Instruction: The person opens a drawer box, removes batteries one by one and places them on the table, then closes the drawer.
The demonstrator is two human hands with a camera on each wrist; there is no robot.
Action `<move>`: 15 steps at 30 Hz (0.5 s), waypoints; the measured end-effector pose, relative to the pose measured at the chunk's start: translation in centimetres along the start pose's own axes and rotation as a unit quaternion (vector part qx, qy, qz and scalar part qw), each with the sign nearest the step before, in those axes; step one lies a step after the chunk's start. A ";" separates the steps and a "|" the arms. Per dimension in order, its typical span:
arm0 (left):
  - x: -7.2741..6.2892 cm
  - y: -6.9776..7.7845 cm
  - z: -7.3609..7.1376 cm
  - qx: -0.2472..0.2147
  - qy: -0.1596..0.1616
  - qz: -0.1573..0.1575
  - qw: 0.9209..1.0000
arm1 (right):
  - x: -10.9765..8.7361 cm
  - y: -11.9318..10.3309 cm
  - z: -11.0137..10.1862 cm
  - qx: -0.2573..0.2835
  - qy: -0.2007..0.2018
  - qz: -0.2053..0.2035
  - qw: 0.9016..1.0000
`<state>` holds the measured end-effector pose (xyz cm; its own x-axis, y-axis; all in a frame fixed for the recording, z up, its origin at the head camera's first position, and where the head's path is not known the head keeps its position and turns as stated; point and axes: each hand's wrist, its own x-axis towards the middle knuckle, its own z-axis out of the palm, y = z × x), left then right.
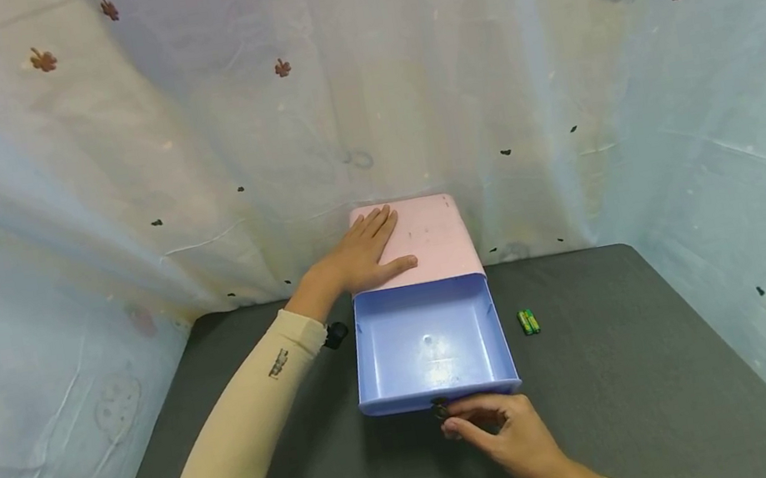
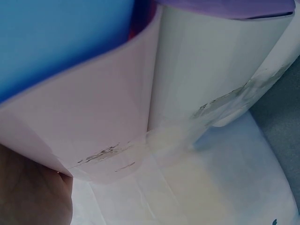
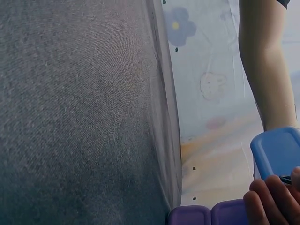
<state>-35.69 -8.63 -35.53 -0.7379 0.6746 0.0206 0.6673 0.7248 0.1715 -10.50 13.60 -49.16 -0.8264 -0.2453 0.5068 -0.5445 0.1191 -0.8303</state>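
On top of the pink drawer cabinet, my left hand rests flat, fingers spread and thumb out to the side. A blue drawer stands pulled out of the cabinet towards me, its inside floor showing from above. At its front edge my right hand pinches a small dark knob between thumb and fingers. The right wrist view shows the blue drawer front with the curled fingers close by. In the left wrist view, the cabinet's pink side rises beside part of the hand.
Two green batteries lie side by side on the dark table, right of the drawer. Purple drawer fronts sit lower down in the right wrist view. A patterned curtain hangs behind and along both sides of the table.
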 end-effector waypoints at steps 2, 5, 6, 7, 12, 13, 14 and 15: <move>-0.1 0.0 0.0 -0.002 -0.001 0.000 1.000 | 0.0 -0.1 0.0 -0.003 0.007 0.006 1.000; -0.2 0.0 -0.1 -0.005 -0.001 0.001 1.000 | 0.0 -0.2 0.1 0.002 0.012 0.013 1.000; -0.2 0.0 -0.2 -0.006 -0.001 0.001 1.000 | 0.0 -0.3 0.1 0.005 0.013 0.015 1.000; -0.2 0.0 -0.2 -0.007 -0.001 0.001 1.000 | 0.0 -0.3 0.1 0.007 0.013 0.014 1.000; -0.1 0.0 -0.1 -0.005 0.001 0.002 1.000 | 0.1 -0.5 0.1 0.020 0.002 -0.004 1.000; -0.1 0.0 -0.1 -0.005 0.001 0.002 1.000 | 0.1 -0.5 0.1 0.021 0.000 -0.008 1.000; -0.1 0.0 -0.1 -0.005 0.001 0.003 1.000 | 0.1 -0.5 0.1 0.023 -0.001 -0.006 1.000; -0.1 0.0 -0.1 -0.006 0.001 0.003 1.000 | 0.1 -0.5 0.0 0.024 -0.002 -0.004 1.000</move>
<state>-35.63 -8.70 -35.48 -0.7344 0.6783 0.0241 0.6703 0.7192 0.1832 -10.27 13.50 -48.72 -0.8215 -0.2507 0.5121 -0.5432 0.0713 -0.8366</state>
